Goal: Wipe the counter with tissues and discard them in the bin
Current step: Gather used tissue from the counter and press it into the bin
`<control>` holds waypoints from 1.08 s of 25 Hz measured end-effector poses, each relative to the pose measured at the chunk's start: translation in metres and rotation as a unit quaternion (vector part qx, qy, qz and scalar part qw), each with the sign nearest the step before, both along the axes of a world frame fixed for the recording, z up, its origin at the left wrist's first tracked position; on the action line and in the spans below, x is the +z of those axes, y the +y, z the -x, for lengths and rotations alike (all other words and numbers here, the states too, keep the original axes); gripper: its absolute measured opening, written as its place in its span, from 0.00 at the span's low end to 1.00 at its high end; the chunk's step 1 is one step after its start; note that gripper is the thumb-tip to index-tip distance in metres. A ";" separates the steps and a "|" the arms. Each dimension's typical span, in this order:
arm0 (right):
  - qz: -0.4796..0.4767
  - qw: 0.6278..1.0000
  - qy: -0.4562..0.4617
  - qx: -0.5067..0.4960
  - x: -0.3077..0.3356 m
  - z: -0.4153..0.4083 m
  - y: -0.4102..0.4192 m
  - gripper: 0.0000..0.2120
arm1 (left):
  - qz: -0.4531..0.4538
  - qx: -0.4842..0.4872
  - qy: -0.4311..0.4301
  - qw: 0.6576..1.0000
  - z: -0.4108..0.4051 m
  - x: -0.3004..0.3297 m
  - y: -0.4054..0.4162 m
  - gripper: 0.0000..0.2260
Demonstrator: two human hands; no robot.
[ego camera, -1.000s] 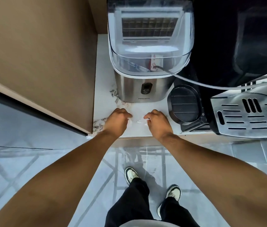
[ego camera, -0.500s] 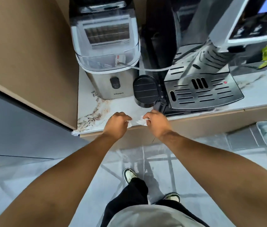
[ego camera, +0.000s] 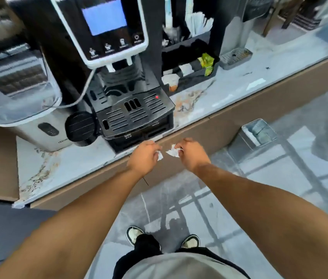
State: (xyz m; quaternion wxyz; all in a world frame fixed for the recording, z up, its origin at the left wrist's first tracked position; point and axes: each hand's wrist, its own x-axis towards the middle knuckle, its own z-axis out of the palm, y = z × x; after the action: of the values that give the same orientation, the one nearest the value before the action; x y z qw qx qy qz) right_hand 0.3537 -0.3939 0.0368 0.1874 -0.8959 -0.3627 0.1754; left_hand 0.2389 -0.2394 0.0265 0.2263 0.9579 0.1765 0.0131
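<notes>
Two scraps of tissue, one in each hand: left tissue pinched in the curled fingers of the left hand, right tissue pinched the same way in the right hand. Both scraps crumpled, small, hanging free in the air just off the front edge of the counter, not touching it. Change from a second ago: then both hands were pressed down on the marble in front of the ice maker, tissue flat between them; half a second ago they sat at the counter lip. Now they are lifted clear and the view has swung rightward, bringing the coffee machine to centre and the bin into sight on the floor to the right, near the counter base. The hands are close together but apart, a narrow gap between the two scraps. Reading: wiping at this patch looks finished and the carry to the bin has begun. Brown speckling remains along the counter's left front edge; whether stain or marble veining, cannot tell. The bin stands open-topped, well apart from the hands still.
</notes>
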 end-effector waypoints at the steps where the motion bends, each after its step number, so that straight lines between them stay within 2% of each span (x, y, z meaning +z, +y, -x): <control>1: -0.004 1.000 -0.005 -0.013 0.002 -0.012 -0.021 0.15 | -0.004 -0.021 -0.001 1.000 -0.018 0.002 -0.016 0.13; 8: -0.032 0.988 -0.011 -0.150 0.004 -0.085 -0.146 0.15 | -0.026 -0.149 -0.019 0.988 -0.134 0.012 -0.104 0.13; 16: -0.037 0.967 -0.008 -0.252 -0.010 -0.170 -0.227 0.14 | -0.027 -0.264 -0.021 0.964 -0.263 0.001 -0.180 0.12; 20: -0.036 0.957 -0.007 -0.289 -0.020 -0.231 -0.255 0.13 | -0.004 -0.285 -0.001 0.958 -0.334 -0.010 -0.206 0.13; 27: 0.006 0.945 0.009 -0.327 -0.034 -0.355 -0.289 0.13 | 0.064 -0.242 0.007 0.968 -0.470 -0.029 -0.244 0.12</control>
State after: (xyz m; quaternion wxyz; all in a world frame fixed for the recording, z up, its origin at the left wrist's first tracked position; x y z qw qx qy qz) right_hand 0.7092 -0.6825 0.0028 0.2323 -0.9647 -0.0474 0.1150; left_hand 0.7084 -0.4834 -0.0020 0.2826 0.9556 -0.0581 -0.0604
